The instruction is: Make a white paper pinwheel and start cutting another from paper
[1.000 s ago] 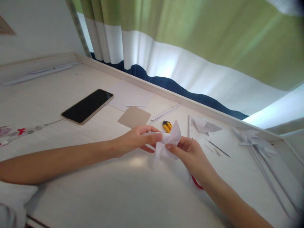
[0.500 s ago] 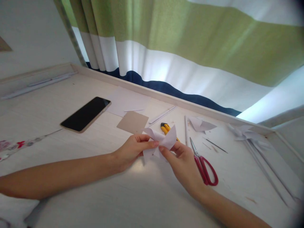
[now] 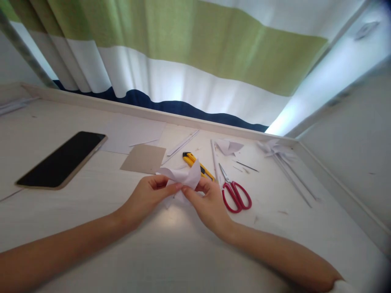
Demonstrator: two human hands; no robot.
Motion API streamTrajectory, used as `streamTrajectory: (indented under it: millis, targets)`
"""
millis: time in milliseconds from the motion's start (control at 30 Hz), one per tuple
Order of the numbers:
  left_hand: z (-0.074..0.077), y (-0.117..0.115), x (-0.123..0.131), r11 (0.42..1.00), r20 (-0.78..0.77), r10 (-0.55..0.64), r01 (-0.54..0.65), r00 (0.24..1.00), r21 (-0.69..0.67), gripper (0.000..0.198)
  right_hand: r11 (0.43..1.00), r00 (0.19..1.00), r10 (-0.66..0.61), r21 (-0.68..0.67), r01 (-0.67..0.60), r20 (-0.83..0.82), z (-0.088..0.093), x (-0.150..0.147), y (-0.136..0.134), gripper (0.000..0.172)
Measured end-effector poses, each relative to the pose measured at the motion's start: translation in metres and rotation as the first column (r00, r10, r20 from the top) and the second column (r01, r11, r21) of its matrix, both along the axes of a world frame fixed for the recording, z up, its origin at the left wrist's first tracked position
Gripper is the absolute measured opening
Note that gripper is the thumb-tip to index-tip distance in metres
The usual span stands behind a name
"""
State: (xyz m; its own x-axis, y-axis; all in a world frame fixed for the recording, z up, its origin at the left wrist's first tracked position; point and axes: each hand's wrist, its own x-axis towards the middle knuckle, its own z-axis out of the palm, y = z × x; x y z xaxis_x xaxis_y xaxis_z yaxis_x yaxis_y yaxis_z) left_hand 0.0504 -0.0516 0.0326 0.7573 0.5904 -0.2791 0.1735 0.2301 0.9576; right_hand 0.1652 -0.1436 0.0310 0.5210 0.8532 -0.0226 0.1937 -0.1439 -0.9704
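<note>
Between my two hands is a white paper pinwheel (image 3: 183,176) with curled blades. My left hand (image 3: 146,198) pinches it near the centre, thumb on top and fingers curled behind the paper. From the other side my right hand (image 3: 210,206) grips it too, its thumb tip close to the left thumb. Just beyond the pinwheel lies a yellow and black utility knife (image 3: 195,162), partly covered by the paper. Red-handled scissors (image 3: 234,193) rest to the right of my right hand, next to a rolled paper stick (image 3: 214,158).
A phone (image 3: 62,158) lies on the left, with a cardboard square (image 3: 145,158) and white paper sheets (image 3: 131,129) nearer the middle. Another paper pinwheel (image 3: 228,146), a thin dark stick (image 3: 247,166) and pinwheels on sticks (image 3: 276,150) are on the right. A raised rim (image 3: 146,114) borders the table.
The camera view has turned right, so the table's things appear further left. Both hands still hold the pinwheel, with their thumbs at its centre.
</note>
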Motion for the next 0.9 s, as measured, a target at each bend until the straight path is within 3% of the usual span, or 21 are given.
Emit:
streamTrajectory:
  millis: [300, 533, 633, 667, 733, 800, 900]
  targets:
    - [0.008, -0.001, 0.002, 0.952, -0.176, 0.054, 0.003, 0.983, 0.306, 0.013, 1.000, 1.000, -0.009, 0.011, 0.009, 0.001, -0.005, 0.000, -0.008, 0.018]
    - [0.011, -0.006, 0.006, 0.969, -0.217, 0.087, -0.032, 0.972, 0.245, 0.011, 0.987, 0.988, 0.133, -0.099, -0.125, 0.078, 0.001, 0.012, -0.035, 0.035]
    - [0.012, -0.006, 0.006, 0.970, -0.254, 0.069, -0.006, 0.965, 0.242, 0.011, 0.981, 0.970, 0.165, -0.130, -0.142, 0.181, 0.008, 0.035, -0.069, 0.023]
    - [0.012, -0.006, 0.006, 0.970, -0.251, 0.052, 0.011, 0.967, 0.244, 0.010, 0.985, 0.958, 0.127, -0.147, -0.091, 0.258, 0.010, 0.045, -0.082, 0.017]
    - [0.013, -0.005, 0.005, 0.970, -0.241, 0.029, 0.031, 0.970, 0.240, 0.009, 0.988, 0.896, 0.033, -0.147, 0.037, 0.444, 0.011, 0.069, -0.110, 0.015]
    - [0.013, -0.005, 0.005, 0.975, -0.235, 0.003, 0.049, 0.972, 0.216, 0.009, 0.973, 0.769, -0.014, -0.170, 0.159, 0.639, 0.009, 0.091, -0.135, 0.016]
    - [0.012, -0.006, 0.007, 0.982, -0.237, -0.022, 0.066, 0.971, 0.177, 0.007, 0.934, 0.623, 0.172, -0.327, 0.144, 0.763, -0.002, 0.111, -0.159, 0.027]
